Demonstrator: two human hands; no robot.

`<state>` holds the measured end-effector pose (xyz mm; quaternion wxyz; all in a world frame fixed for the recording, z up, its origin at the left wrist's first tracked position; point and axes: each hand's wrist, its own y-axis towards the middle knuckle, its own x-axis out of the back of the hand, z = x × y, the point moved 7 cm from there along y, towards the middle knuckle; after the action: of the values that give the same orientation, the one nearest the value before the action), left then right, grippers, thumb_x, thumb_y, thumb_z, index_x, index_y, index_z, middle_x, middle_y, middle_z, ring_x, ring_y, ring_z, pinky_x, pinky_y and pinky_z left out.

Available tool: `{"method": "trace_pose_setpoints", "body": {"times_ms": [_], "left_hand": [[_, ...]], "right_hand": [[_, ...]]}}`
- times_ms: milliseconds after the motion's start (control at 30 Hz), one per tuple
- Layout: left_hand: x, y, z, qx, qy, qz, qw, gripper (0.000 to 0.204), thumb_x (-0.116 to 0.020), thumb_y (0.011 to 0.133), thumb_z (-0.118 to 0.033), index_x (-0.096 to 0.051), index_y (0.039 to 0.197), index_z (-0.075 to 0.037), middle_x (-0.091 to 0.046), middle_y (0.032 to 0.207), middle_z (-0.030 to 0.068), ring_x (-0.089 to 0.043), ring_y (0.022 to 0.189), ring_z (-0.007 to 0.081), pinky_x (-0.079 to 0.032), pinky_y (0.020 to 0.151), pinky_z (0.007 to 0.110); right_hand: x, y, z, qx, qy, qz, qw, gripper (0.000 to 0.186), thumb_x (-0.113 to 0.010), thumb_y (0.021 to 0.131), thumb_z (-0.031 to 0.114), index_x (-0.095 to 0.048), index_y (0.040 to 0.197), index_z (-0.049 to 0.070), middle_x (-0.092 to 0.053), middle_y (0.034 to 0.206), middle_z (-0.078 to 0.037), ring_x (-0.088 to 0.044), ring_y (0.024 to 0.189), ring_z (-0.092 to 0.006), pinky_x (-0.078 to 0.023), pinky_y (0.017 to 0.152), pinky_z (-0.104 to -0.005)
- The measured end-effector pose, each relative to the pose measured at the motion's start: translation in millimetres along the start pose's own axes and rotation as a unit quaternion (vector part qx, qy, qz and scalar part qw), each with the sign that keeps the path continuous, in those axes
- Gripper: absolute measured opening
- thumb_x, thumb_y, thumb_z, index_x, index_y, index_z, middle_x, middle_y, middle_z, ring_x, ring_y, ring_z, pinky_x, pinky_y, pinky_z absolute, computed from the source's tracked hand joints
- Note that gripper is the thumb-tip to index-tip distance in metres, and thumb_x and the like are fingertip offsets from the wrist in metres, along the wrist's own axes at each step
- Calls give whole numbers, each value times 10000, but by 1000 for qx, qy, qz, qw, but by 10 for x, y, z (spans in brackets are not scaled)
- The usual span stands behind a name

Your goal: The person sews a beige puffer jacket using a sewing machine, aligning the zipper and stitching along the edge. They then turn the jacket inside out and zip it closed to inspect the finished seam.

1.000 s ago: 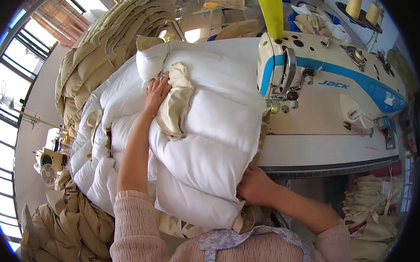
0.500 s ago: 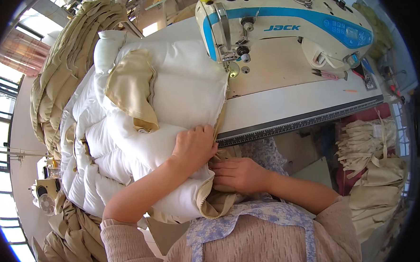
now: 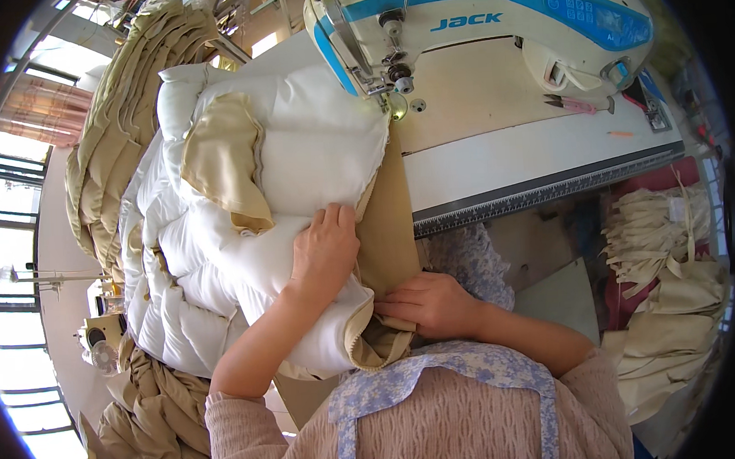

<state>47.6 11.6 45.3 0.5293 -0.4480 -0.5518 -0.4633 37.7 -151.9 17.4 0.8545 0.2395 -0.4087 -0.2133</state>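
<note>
We judge: aligning; white padding under left hand, tan fabric under right hand; grips unclear; next needs both flush

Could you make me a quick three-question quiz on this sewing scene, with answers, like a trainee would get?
1. True or false: the left hand rests on the white padded fabric, while the right hand touches beige fabric.
2. Where does the black ruled strip run?
A) Across the white padded fabric
B) Along the near edge of the sewing table
C) Up the wall
3. Which hand is nearer the sewing machine?

Key: 1 true; 2 B; 3 the left hand.
</note>
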Motion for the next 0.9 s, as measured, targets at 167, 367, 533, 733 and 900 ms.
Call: {"method": "trace_pose_setpoints", "body": {"times_ms": [167, 367, 533, 733, 900], "left_hand": [[602, 131, 143, 65, -209, -101, 970, 226, -513, 915, -12, -554, 1136, 4, -633, 992, 180, -616, 929, 396, -493, 793, 473], [706, 300, -143, -13, -223, -63, 973, 251, -553, 955, -70, -603, 1195, -13, -611, 923, 148, -600, 856, 351, -479, 794, 437], [325, 121, -597, -197, 22, -84, 976, 283, -671, 789, -111, -646, 1059, -29, -579, 888, 69, -557, 857, 226, -431, 751, 350], [-76, 49, -725, -197, 20, -107, 974, 308, -625, 768, -83, -636, 1063, 6, -595, 1051, 138, -545, 1140, 326, -475, 984, 438], [-229, 44, -503, -157, -2, -38, 987, 389, -650, 776, -60, -618, 1156, 20, -615, 1132, 186, -657, 976, 306, -561, 757, 400]], "right_hand": [[-60, -98, -97, -56, 1, 17, 998, 317, -717, 764, 153, -742, 1078, 117, -727, 1018, -18, -674, 905, -188, -544, 764, -330], [-143, -100, -180, -50, 8, 10, 999, 264, -693, 777, 140, -736, 1035, 100, -719, 978, -32, -667, 878, -215, -551, 759, -346], [386, 261, -179, -128, 124, 59, 982, 141, -597, 825, 18, -693, 919, 61, -689, 903, -62, -647, 866, -267, -543, 760, -374], [138, 1381, -1252, -211, 10, -117, 970, 630, -571, 992, 344, -373, 1497, 23, -407, 1515, -225, -419, 1372, -378, -374, 1124, -432], [-344, 1607, -739, -108, 366, 316, 868, 661, -579, 972, 489, -499, 1438, 27, -508, 1473, -184, -486, 1343, -342, -367, 1134, -403]]}}
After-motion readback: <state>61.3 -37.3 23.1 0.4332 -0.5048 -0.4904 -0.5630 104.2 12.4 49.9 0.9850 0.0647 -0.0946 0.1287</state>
